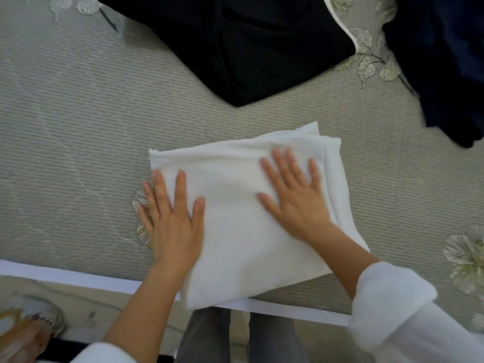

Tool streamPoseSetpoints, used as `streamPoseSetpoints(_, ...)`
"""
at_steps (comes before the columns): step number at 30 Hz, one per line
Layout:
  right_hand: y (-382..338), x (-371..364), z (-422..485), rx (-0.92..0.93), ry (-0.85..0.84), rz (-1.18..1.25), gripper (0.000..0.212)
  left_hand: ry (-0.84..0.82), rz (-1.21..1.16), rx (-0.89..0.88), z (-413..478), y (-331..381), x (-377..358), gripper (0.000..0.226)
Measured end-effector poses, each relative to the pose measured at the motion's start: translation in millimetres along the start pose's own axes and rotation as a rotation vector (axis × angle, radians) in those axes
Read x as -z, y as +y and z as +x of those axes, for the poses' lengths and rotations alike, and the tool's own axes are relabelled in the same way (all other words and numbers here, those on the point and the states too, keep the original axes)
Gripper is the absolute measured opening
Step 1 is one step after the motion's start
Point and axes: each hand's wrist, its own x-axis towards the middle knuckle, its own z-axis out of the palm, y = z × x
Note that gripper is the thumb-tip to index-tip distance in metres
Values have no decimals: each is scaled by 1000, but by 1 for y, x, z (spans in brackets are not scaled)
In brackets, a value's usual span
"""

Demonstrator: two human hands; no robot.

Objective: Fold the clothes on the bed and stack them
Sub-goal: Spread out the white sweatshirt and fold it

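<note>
White cloth (235, 244): folded to a rough rectangle and lay on the bed (78, 127) at the near edge, its near corner reaching over the white trim (78, 277). Layered edges showed along its far and right sides.

Left hand (172, 224): flat, palm down, fingers straight and spread, gripping nothing. It pressed on the cloth's left part; thumb and two fingers lay on the fabric, while the outer fingers ran past the left edge onto the bed cover.

Right hand (296, 200): also flat, palm down, fingers splayed, holding nothing. It rested wholly on the cloth, toward the right side. The two hands were apart, with bare cloth between them.

Black garment (248, 48): spread on the far part of the bed, apart from the cloth. Whether it was folded could not be told.

Navy garment (445, 61): bunched at the far right, near the black one but with cover showing between.

Bed cover was grey, ribbed, with pale flower embroidery (466, 255) at the right.

A rolled white sleeve (392, 305) sat on the right forearm. Grey trousers (204, 336) showed below the bed edge, and a sandalled foot (31, 326) at the lower left, blurred.
</note>
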Motion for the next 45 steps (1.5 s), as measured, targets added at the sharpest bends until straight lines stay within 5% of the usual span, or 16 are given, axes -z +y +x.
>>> streamPoseSetpoints(6, 33, 2, -13, -295, 124, 324, 63, -26, -155, -29, 4, -3, 5, 60)
streamPoseSetpoints(10, 47, 14, -28, -800, 261, 897, 79, 21, -563, 222, -6, -2, 21, 71)
streamPoseSetpoints(14, 55, 29, -42, -953, 4, 1080, 54, -48, -895, 617, -23, 0, 34, 52)
streamPoseSetpoints(18, 50, 55, -46, -1046, -246, 1411, 44, -217, -930, 706, -30, 0, 49, 28)
streamPoseSetpoints(30, 64, 105, -166, -1097, 172, 1543, 24, -434, -638, 199, -22, 91, 109, 32)
streamPoseSetpoints(45, 323, 109, -383, -1452, 666, 1755, 40, -709, -469, -319, -114, 475, -14, 30)
